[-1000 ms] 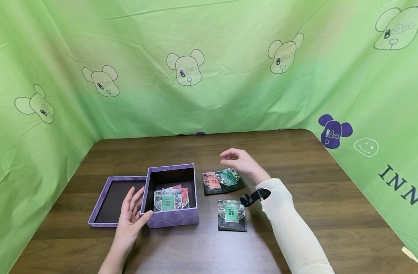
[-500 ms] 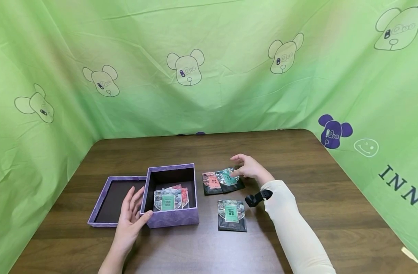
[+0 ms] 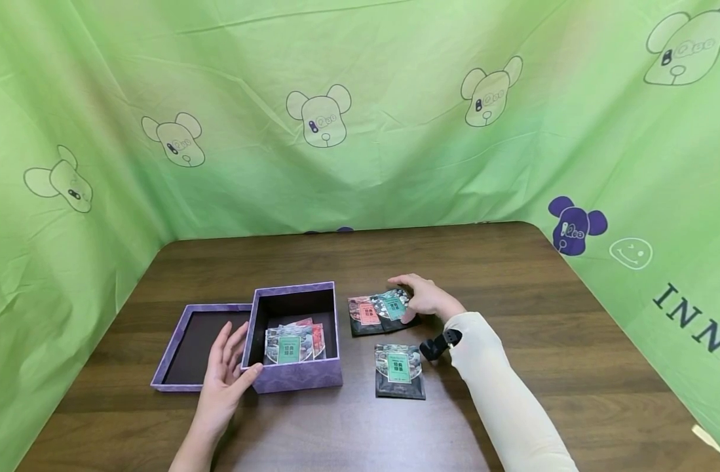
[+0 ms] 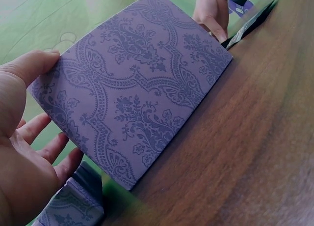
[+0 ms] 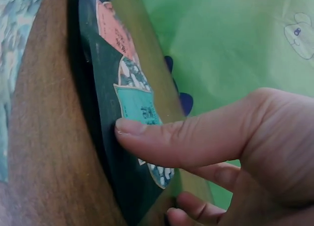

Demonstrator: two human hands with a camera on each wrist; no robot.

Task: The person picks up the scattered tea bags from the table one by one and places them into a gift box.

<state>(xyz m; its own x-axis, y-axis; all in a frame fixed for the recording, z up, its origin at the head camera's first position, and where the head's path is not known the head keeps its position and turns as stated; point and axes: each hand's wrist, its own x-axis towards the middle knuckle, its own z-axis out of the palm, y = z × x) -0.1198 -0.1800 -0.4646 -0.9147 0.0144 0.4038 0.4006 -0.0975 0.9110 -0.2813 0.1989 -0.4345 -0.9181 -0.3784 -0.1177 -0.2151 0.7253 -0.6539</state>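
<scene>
My left hand (image 3: 221, 377) rests at the near left corner of a purple patterned box (image 3: 301, 376), thumb on the front rim and relaxed fingers along the side. In the left wrist view the fingertips touch the edge of the box's floral front wall. To the right of the box, a tea sachet with a green label (image 3: 392, 305) overlaps one with a red label (image 3: 367, 313). My right hand (image 3: 426, 298) is over the green-label sachet, thumb laid on its face and other fingers extended past its far edge, as the right wrist view shows.
Inside the box lie several tea sachets (image 3: 289, 346), a green-label one on top. Its lid (image 3: 189, 354) lies upturned on the left, partly behind my left hand. Another green-label sachet (image 3: 399, 371) lies nearer me. A green printed curtain (image 3: 360, 183) hangs behind the table (image 3: 513, 275).
My right hand has come down onto the green-label sachet, and its thumb has shifted toward the lower right part of it. My left hand and the box have not moved.
</scene>
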